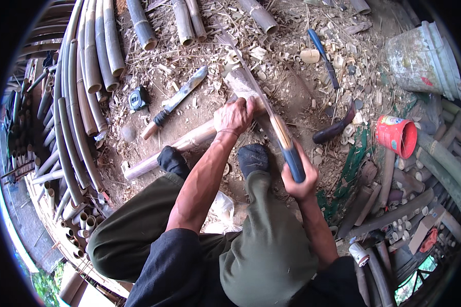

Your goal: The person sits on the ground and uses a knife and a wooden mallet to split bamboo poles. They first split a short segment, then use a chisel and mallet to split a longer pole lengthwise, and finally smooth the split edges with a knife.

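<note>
My left hand (233, 116) is closed around a bamboo pole (189, 137) near its right end. The pole slants from the lower left up across a wooden block (238, 82). In my right hand (302, 176) is a handsaw (280, 134) with a pale wood and dark blue handle. Its long narrow blade points up and away, passing close beside my left fingers at the pole's right end. Whether the teeth have cut into the bamboo cannot be made out. My feet, in dark socks, are by the pole and the block.
A large knife (182, 94) and a tape measure (137, 98) lie on the chip-strewn ground. Right of the block are a blue-handled tool (320, 48) and a dark curved handle (338, 125). Bamboo poles (92, 51) are stacked left. A red bucket (386, 134) and whitish bucket (415, 61) stand right.
</note>
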`<state>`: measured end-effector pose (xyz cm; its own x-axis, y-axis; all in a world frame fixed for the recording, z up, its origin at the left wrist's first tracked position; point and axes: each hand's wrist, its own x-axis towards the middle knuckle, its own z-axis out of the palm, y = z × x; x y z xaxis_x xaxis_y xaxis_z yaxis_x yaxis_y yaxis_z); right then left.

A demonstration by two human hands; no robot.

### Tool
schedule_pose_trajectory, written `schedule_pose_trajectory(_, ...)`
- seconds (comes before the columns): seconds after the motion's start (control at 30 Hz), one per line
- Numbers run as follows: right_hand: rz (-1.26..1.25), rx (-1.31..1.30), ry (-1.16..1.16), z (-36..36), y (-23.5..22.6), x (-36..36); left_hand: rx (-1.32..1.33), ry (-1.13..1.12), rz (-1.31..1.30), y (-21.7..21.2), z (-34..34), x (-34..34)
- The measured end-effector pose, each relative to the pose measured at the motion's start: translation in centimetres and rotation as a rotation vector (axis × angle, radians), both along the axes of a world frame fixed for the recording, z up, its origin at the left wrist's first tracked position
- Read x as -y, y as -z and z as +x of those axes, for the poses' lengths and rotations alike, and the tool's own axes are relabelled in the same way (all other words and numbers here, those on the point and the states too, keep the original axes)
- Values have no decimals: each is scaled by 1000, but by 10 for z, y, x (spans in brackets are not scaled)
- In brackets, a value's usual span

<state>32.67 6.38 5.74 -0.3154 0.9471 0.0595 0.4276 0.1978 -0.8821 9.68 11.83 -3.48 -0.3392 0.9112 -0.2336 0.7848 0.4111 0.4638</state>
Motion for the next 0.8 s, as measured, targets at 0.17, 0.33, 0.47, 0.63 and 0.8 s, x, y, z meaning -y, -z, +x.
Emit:
schedule_pose_trajectory(0.17,-106,270,-54,128,-53,133,2,-59,21,1,-6,2)
schedule_pose_trajectory(0.33,-48,121,-54,80,-25,78,-37,-82,89,6,-1,6)
schedule_pose_trajectory(0.47,48,61,7,8,6,11,-15,-61,80,2,2,-3)
schedule_pose_trajectory(0.63,9,244,-40,121,-27,117,-10,-68,38,6,-4,6)
schedule_pose_trajectory(0.8,-265,134,112,125,-22,124,-14,-79,-71,1,-6,-5)
